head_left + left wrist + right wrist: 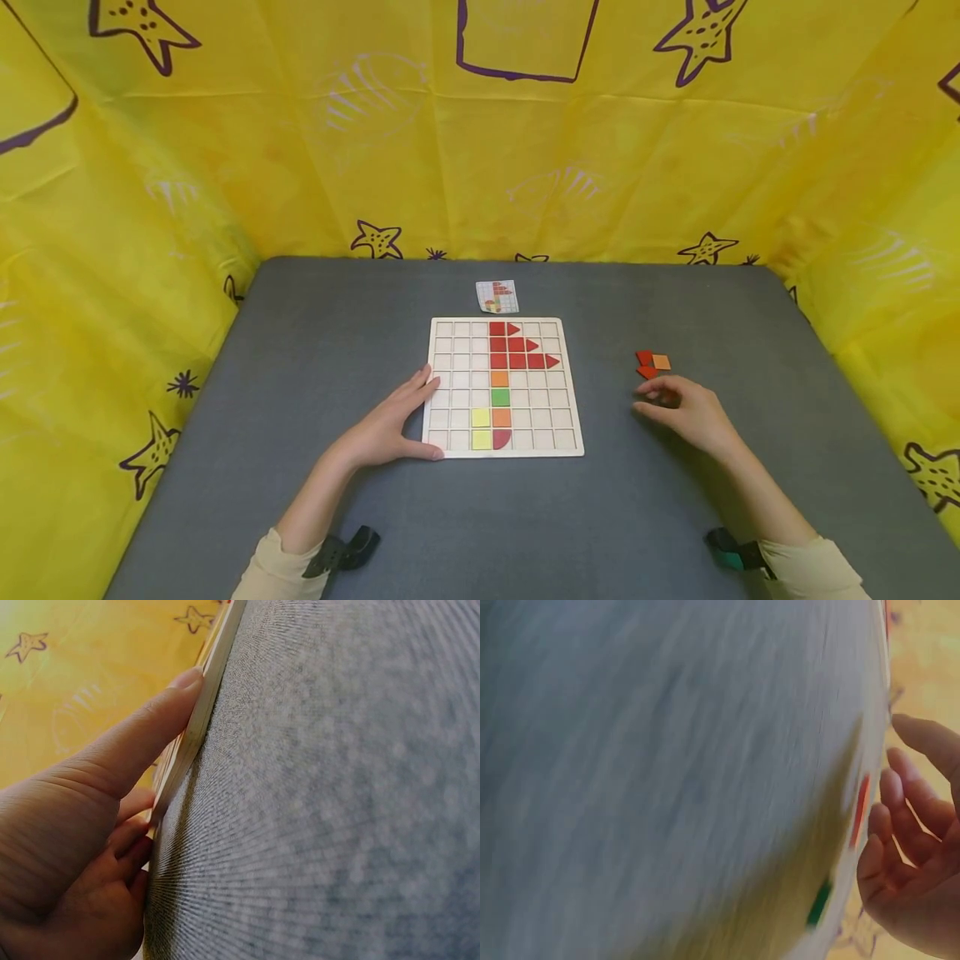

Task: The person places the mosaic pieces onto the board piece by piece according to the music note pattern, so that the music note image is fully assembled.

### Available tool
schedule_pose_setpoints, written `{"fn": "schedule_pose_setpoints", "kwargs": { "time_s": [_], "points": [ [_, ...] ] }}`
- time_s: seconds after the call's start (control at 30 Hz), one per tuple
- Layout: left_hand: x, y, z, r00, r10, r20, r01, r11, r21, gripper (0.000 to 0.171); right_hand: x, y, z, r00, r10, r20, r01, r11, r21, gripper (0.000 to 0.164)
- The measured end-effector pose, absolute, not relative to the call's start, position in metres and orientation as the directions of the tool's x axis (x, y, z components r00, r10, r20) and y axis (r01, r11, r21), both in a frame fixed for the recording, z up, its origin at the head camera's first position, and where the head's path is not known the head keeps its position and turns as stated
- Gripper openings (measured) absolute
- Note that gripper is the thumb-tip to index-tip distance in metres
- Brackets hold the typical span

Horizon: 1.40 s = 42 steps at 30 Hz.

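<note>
A pale wooden grid board (457, 400) lies on the table, bearing a column of coloured tiles with rows of red tiles (517, 361) near its top. My left hand (386, 425) steadies the board's left side, fingers extended along the edge and thumb at the near corner; the left wrist view shows the thumb (161, 712) against the rim. To the right of the board, my right hand (693, 410) hovers with loosely bent, parted fingers and nothing between them. Just beyond its fingertips lie red tiles (647, 372) and an orange square tile (661, 362).
Behind the board lies a small pattern card (497, 297) printed with a grid of coloured shapes. Yellow patterned cloth (450, 167) encloses the grey table (337, 308) at the back and sides. A small green piece (819, 904) shows below the hand in the right wrist view.
</note>
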<state>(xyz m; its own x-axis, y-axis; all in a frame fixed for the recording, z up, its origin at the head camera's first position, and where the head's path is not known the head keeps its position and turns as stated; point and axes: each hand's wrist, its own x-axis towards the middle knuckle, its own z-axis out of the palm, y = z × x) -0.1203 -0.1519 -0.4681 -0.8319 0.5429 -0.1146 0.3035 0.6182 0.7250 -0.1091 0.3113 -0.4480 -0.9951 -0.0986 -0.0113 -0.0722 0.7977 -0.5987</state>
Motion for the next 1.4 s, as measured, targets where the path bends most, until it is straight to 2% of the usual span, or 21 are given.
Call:
{"fn": "schedule_pose_setpoints", "kwargs": {
  "time_s": [0.33, 0.7, 1.1, 1.4],
  "points": [
    [-0.120, -0.151, -0.467, -0.835, 0.537, -0.117, 0.299, 0.623, 0.723, 0.108, -0.086, 0.366, -0.440, -0.998, -0.044, -0.046, -0.015, 0.864, -0.504, 0.038],
    [-0.121, -0.151, -0.468, -0.835, 0.535, -0.127, 0.288, 0.623, 0.727, 0.109, -0.076, 0.385, -0.438, -0.991, -0.040, -0.129, 0.026, 0.882, -0.471, 0.038],
    [-0.121, -0.151, -0.469, -0.832, 0.544, -0.107, 0.311, 0.618, 0.722, 0.107, -0.084, 0.365, -0.441, -0.995, -0.035, -0.095, 0.016, 0.873, -0.488, 0.032],
    [-0.120, -0.151, -0.469, -0.833, 0.542, -0.113, 0.307, 0.622, 0.720, 0.108, -0.105, 0.319, -0.448, -0.990, -0.126, -0.060, -0.072, 0.829, -0.555, 0.027]
  ]
}}
